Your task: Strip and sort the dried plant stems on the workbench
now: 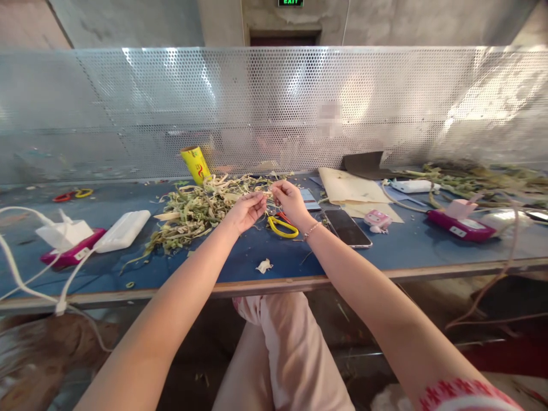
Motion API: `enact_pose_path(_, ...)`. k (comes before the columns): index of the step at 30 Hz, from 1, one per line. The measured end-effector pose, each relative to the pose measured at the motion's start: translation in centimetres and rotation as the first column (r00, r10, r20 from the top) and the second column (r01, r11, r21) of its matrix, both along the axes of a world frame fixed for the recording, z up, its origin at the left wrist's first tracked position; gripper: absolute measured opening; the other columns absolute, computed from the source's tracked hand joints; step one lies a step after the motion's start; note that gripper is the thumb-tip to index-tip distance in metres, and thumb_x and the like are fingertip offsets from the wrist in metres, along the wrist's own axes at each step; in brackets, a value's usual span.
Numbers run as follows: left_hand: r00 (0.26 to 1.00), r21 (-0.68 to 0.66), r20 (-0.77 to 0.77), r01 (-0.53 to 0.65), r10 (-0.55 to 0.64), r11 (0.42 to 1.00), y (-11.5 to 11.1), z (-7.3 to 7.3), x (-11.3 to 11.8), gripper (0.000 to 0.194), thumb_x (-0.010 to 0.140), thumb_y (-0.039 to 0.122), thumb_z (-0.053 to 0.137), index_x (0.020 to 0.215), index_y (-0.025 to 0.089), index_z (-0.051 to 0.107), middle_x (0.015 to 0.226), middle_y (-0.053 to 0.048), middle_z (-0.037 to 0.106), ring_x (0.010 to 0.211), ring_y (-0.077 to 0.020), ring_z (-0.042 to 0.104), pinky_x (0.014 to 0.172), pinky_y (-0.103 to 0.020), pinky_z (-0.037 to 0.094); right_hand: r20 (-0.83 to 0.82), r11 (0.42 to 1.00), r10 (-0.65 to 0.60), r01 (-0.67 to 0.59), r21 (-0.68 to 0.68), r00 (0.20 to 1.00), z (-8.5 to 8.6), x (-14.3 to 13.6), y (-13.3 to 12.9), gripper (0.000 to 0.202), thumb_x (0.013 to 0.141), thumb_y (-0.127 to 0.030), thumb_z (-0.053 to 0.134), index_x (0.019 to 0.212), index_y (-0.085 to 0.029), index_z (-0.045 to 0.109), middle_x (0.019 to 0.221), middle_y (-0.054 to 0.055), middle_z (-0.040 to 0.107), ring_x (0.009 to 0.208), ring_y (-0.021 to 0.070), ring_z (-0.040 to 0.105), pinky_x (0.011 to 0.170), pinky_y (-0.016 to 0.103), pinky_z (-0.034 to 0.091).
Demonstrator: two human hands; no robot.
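My left hand [247, 212] and my right hand [293, 201] meet above the blue table, fingertips nearly touching. Each hand pinches with thumb and fingers; between them is something small and pale that I cannot make out. Beside and behind my left hand spreads a heap of dried, greenish plant stalks and leaves [188, 214]. Just under my right hand lie scissors with yellow and red handles [283, 227]. A scrap of white material [264, 266] rests near the table's front edge.
A yellow tube [196, 164] leans at the back by a perforated metal screen [274, 97]. A phone [347, 228], a pink figure [377, 220] and brown paper [353, 188] lie right. Purple power strips [460, 226], cables and a white power bank [123, 231] flank the sides.
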State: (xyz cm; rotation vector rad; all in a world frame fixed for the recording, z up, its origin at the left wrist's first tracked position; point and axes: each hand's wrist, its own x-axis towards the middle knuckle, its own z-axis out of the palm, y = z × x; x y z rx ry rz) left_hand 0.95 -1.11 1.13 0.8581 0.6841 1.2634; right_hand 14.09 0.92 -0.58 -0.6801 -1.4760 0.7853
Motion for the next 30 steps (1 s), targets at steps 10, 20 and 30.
enact_pose_path(10, 0.999, -0.032, 0.027, 0.025, -0.024, 0.999, -0.25, 0.12, -0.11, 0.014, 0.072, 0.003, 0.051, 0.065, 0.012, 0.060, 0.057, -0.001, 0.061, 0.048, -0.0041, 0.053, 0.057, -0.018, 0.050, 0.079, 0.998, -0.035, 0.031, 0.058, 0.996, 0.85, 0.37, -0.85, 0.012, 0.072, -0.031, 0.050, 0.069, -0.019, 0.052, 0.060, -0.003, 0.046, 0.055, 0.0082, 0.038, 0.053, 0.024, 0.032)
enact_pose_path(20, 0.993, -0.049, 0.085, 0.080, -0.075, 0.996, -0.30, 0.13, -0.02, 0.015, 0.072, 0.001, 0.046, 0.063, 0.010, 0.055, 0.052, -0.001, 0.055, 0.046, -0.0034, 0.049, 0.050, -0.015, 0.046, 0.081, 0.997, -0.028, 0.022, 0.080, 0.996, 0.94, 0.41, -0.98, 0.011, 0.071, -0.028, 0.050, 0.069, -0.018, 0.053, 0.062, -0.002, 0.049, 0.056, 0.0081, 0.040, 0.055, 0.023, 0.034)
enact_pose_path(30, 0.967, 0.243, -0.157, -0.158, 0.199, 0.957, 0.46, -0.72, 0.52, 0.013, 0.069, 0.004, 0.053, 0.059, 0.012, 0.050, 0.049, 0.004, 0.048, 0.043, -0.0025, 0.041, 0.045, -0.015, 0.033, 0.092, 0.996, -0.038, 0.031, 0.080, 0.995, 0.39, -0.01, -0.84, 0.009, 0.071, -0.025, 0.051, 0.068, -0.018, 0.055, 0.059, -0.003, 0.048, 0.055, 0.0078, 0.040, 0.054, 0.023, 0.033)
